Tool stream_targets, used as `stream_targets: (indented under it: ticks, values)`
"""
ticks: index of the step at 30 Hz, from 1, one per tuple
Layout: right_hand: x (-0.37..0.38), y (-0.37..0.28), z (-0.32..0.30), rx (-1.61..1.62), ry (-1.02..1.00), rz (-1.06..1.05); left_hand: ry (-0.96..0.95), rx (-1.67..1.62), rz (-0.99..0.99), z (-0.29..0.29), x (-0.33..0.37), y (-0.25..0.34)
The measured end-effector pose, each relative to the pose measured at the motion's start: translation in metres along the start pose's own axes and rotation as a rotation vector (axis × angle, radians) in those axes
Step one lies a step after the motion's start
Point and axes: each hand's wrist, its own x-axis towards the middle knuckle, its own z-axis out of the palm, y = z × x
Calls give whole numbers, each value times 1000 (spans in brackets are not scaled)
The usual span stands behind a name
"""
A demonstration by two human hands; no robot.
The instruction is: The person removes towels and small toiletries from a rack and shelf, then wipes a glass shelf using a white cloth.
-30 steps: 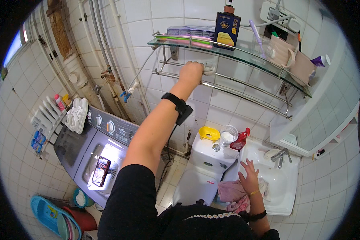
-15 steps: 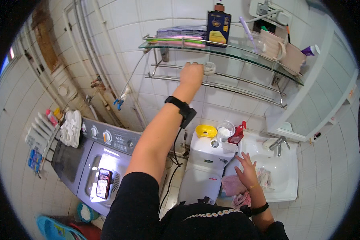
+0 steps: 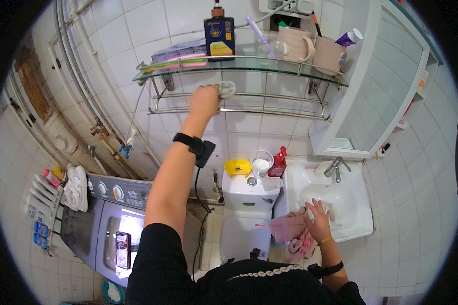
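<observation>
1. Shifted since the earlier frame: viewpoint, with the glass shelf (image 3: 254,66) and fixtures now farther left; the right hand (image 3: 318,222) lies farther over the sink (image 3: 359,208).
2. Teal bucket (image 3: 107,291), lower left: white contents, kind unclear.
3. Left hand (image 3: 205,101): fingers curled tight on a soft, rounded white cloth (image 3: 227,90), which protrudes rightward at the tubular steel rails (image 3: 275,112) beneath the shelf.
4. Yellow dish (image 3: 232,168), shallow, on the glossy cistern (image 3: 244,202); beside it, a clear, round tub (image 3: 267,157) with white contents.
5. Clear tumbler (image 3: 266,47), on the shelf: purple-handled brush (image 3: 257,29) inside.
6. Right hand: fingers spread; crumpled pink cloth (image 3: 287,227) just beside, contact impossible to tell.
7. Pink cup (image 3: 326,55), smooth-walled, at the shelf's right end: purple, white-capped tube (image 3: 347,38) inside.
</observation>
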Motion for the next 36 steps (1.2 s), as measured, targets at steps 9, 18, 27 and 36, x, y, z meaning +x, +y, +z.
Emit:
stream_targets:
  ticks: [9, 18, 27, 36]
  values:
    - [64, 79, -17, 95, -79, -129, -58, 36, 238, 65, 64, 224]
    - [75, 198, -57, 122, -66, -111, -248, -128, 327, 132, 117, 436]
    - [64, 290, -89, 187, -41, -117, -124, -139, 246, 152, 153, 461]
    - [54, 325, -103, 300, -27, -130, 22, -168, 399, 85, 87, 518]
